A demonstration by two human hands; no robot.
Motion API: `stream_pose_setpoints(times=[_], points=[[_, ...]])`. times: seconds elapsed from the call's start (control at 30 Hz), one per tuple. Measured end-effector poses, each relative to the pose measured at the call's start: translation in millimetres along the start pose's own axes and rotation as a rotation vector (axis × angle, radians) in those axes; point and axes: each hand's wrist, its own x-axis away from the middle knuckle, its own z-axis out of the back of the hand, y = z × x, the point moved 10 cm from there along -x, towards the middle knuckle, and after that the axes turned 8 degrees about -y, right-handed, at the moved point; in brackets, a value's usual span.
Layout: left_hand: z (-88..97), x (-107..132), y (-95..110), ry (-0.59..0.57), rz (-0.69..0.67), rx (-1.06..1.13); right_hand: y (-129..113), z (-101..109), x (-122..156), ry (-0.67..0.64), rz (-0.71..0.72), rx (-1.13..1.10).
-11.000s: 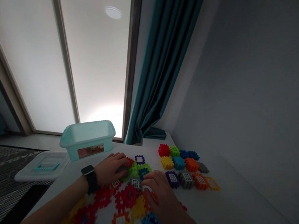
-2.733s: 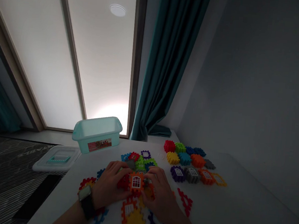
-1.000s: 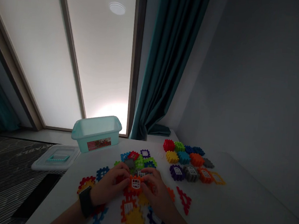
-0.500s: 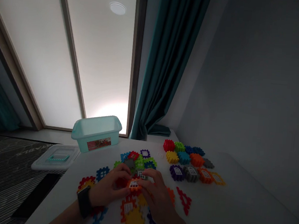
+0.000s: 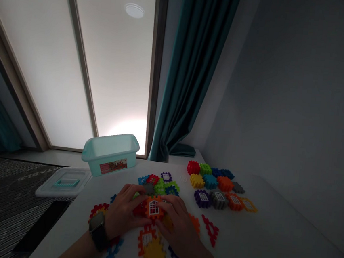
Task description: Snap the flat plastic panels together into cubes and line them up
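Left hand (image 5: 125, 214) and right hand (image 5: 177, 229) close on an orange window block (image 5: 153, 208) between them, just above scattered interlocking tiles (image 5: 155, 257) on a white surface (image 5: 271, 232); even pressure from both sides suits the snug fit.

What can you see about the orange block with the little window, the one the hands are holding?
The orange block looks like chunky plastic, with notched edges all around and a white arched window with bars on its face. It stands up on the table pile, its window facing the viewer. The left hand and right hand press against its sides. A red piece sits right beside it, and its bottom edge is hard to see.
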Motion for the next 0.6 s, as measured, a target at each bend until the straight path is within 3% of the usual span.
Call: stream_pose_setpoints(times=[0.27, 0.6], points=[[2.5, -12, 16, -0.008, 0.012, -0.020, -6, 15, 1, 0.041, 0.008, 0.105], [-14.9, -29, 33, -0.064, -0.048, -0.072, 2, 33, 18, 0.047, -0.052, 0.163]])
